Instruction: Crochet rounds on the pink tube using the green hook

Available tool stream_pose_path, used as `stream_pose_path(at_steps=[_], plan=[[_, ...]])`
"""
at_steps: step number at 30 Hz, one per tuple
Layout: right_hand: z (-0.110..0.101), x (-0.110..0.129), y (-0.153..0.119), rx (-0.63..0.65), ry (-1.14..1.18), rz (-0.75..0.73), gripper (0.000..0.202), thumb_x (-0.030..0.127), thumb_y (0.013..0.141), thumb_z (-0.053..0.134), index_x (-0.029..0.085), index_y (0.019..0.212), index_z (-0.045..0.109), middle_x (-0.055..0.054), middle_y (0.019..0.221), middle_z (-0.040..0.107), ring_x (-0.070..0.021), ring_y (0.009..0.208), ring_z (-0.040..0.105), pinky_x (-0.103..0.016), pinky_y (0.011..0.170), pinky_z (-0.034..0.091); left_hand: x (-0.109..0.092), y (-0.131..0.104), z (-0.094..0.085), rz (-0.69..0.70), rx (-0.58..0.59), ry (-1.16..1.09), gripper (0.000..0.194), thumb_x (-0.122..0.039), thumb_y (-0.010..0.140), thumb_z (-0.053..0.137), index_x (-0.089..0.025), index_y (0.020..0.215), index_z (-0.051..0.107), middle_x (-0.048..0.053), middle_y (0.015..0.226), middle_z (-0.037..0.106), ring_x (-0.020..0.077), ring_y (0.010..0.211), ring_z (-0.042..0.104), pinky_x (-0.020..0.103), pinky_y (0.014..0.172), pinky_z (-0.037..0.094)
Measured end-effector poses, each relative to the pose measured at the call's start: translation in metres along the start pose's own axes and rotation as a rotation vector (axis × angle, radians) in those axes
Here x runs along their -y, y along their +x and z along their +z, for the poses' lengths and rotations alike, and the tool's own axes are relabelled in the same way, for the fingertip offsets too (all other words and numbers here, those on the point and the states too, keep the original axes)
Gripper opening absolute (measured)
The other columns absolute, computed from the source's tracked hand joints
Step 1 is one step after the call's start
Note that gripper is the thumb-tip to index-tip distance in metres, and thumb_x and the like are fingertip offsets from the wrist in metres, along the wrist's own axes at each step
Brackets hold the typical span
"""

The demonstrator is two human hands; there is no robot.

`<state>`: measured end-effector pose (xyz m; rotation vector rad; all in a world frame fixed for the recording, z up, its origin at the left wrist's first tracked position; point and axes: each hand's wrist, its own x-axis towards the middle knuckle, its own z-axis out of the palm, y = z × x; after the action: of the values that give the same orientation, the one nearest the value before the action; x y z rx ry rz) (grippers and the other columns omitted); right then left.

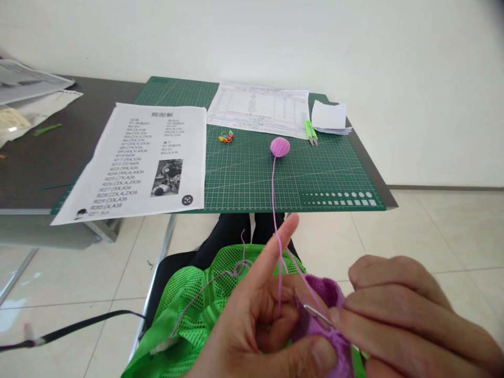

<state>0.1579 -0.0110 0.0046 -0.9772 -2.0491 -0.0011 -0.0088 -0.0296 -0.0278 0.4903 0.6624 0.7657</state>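
Observation:
My left hand (263,320) pinches a purple crochet piece (338,341) between its thumb and curled fingers. Its index finger points up, with the purple yarn (273,194) running over it. That strand leads up to a small yarn ball (280,147) on the green mat. In my right hand (409,315) is a crochet hook (315,313), its metal tip at the piece's edge close to my left fingers. Part of a green handle shows below the right hand. The rest of the hook is hidden by my fingers. A loose yarn tail (205,281) lies over my lap.
A printed pattern sheet (157,131) overhangs the front edge of the cutting mat (244,184). Behind are a form sheet (260,107), green snips (311,132), small colored stitch markers (226,137) and a stack of white paper (329,116). Green mesh fabric (189,294) covers my lap.

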Motion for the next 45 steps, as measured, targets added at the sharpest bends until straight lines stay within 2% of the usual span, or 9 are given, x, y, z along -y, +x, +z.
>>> stream_pose_path(at_steps=[7,13,16,22,27,31,34,39,45], plan=[[0.002,-0.002,0.003,-0.011,0.037,-0.021,0.056,0.021,0.107,0.039,0.018,0.054,0.057,0.004,0.047,0.058,-0.0062,0.049,0.059,-0.017,0.051,0.055,-0.002,0.003,-0.001,0.021,0.038,0.009,0.074,-0.026,0.083,0.084,-0.055,0.144,0.051,-0.003,0.086,0.066,0.0042,0.050,0.017,0.027,0.046,0.008],[-0.001,-0.007,-0.005,0.055,0.145,0.042,0.043,0.030,0.105,0.048,0.017,0.066,0.060,0.003,0.057,0.060,-0.0070,0.056,0.055,-0.020,0.056,0.053,-0.003,0.003,-0.004,0.036,0.071,0.031,0.069,-0.025,0.087,0.081,-0.056,0.142,0.053,-0.005,0.084,0.061,0.0042,0.052,0.022,0.023,0.045,0.011],[-0.003,-0.009,-0.010,0.094,0.167,0.046,0.035,0.025,0.102,0.055,0.018,0.068,0.058,0.003,0.060,0.059,-0.0080,0.060,0.054,-0.022,0.058,0.053,-0.004,0.005,-0.005,0.054,0.085,0.022,0.066,-0.024,0.088,0.080,-0.053,0.141,0.055,-0.005,0.083,0.061,0.0039,0.052,0.021,0.022,0.045,0.012],[-0.004,-0.009,-0.008,0.161,0.228,0.064,0.030,0.017,0.100,0.053,0.018,0.071,0.060,0.002,0.060,0.058,-0.0100,0.060,0.053,-0.024,0.054,0.050,-0.008,0.004,-0.003,0.031,0.064,-0.017,0.066,-0.023,0.084,0.084,-0.052,0.139,0.059,-0.006,0.082,0.063,0.0035,0.050,0.019,0.022,0.046,0.013],[-0.003,-0.006,-0.009,0.151,0.189,0.037,0.030,0.031,0.097,0.059,0.020,0.069,0.064,-0.001,0.061,0.056,-0.0152,0.057,0.052,-0.033,0.053,0.046,-0.011,0.004,-0.001,0.006,0.049,-0.032,0.068,-0.022,0.083,0.085,-0.053,0.138,0.059,-0.006,0.082,0.063,0.0027,0.050,0.019,0.019,0.046,0.013],[-0.002,-0.004,-0.011,0.136,0.179,0.015,0.031,0.038,0.094,0.062,0.021,0.069,0.065,-0.002,0.061,0.055,-0.0166,0.058,0.051,-0.034,0.054,0.045,-0.010,0.004,-0.003,0.006,0.067,-0.039,0.069,-0.022,0.083,0.085,-0.053,0.139,0.058,-0.005,0.084,0.063,0.0022,0.050,0.019,0.018,0.045,0.013],[-0.003,-0.003,-0.006,0.124,0.202,0.025,0.031,0.036,0.095,0.060,0.021,0.069,0.065,-0.002,0.060,0.056,-0.0166,0.058,0.051,-0.034,0.054,0.045,-0.008,0.004,-0.005,0.027,0.087,-0.062,0.070,-0.017,0.084,0.083,-0.052,0.140,0.058,-0.005,0.085,0.063,0.0022,0.050,0.020,0.018,0.045,0.013],[-0.003,-0.006,-0.003,0.081,0.272,0.082,0.035,0.019,0.101,0.045,0.016,0.071,0.064,-0.001,0.056,0.057,-0.0134,0.057,0.052,-0.029,0.050,0.045,-0.007,0.005,-0.004,0.014,0.071,-0.062,0.069,-0.021,0.083,0.084,-0.049,0.141,0.057,-0.005,0.083,0.063,0.0044,0.052,0.020,0.021,0.048,0.015],[-0.010,-0.012,-0.009,0.233,0.444,0.163,0.044,0.037,0.106,0.042,0.016,0.075,0.065,0.001,0.062,0.057,-0.0101,0.063,0.051,-0.023,0.054,0.047,-0.008,0.006,-0.001,-0.007,0.062,-0.064,0.068,-0.022,0.081,0.086,-0.046,0.140,0.059,-0.005,0.081,0.065,0.0046,0.051,0.018,0.024,0.049,0.014]])
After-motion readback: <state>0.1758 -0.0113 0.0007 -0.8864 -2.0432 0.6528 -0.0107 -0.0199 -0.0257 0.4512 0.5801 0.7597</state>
